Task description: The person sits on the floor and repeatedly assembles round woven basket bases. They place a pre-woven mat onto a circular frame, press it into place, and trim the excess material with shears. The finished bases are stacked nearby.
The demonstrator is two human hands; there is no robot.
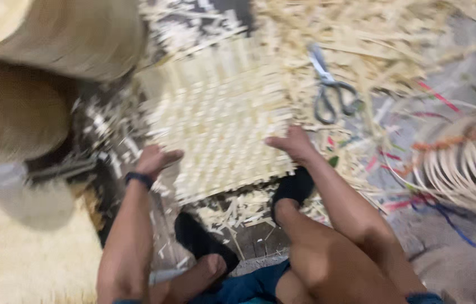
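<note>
Left hand: my left hand (156,160) sits at the mat's 8 o'clock edge, fingers curled loosely against the strip ends, clamped on nothing I can see; dark wristband (138,179) on that wrist.
Right hand: my right hand (292,143) lies palm-down on the mat's 4 o'clock corner, fingers spread flat, pressing rather than gripping.
Work piece: pale woven bamboo-strip mat (218,118), flat on the floor dead centre, loose strip ends sticking out on every side.
Feet: black-socked foot (293,188) touches the mat's 5 o'clock edge; the other (204,239) is further back toward me.
Step in hand: looks like steadying and tamping the weave, both hands on the near edge.
Next move: I judge it calls for a fresh strip from the heap, with one palm kept down.
Tool: scissors (331,90) at 2 o'clock, just beyond the mat, on the loose strip heap (384,39).
Surroundings: half-made round basket frame (466,163) at 3 o'clock; large woven basket (63,34) at 10 o'clock.
Caveat: frame motion-blurred, so finger contact is probably as described, not certain.
</note>
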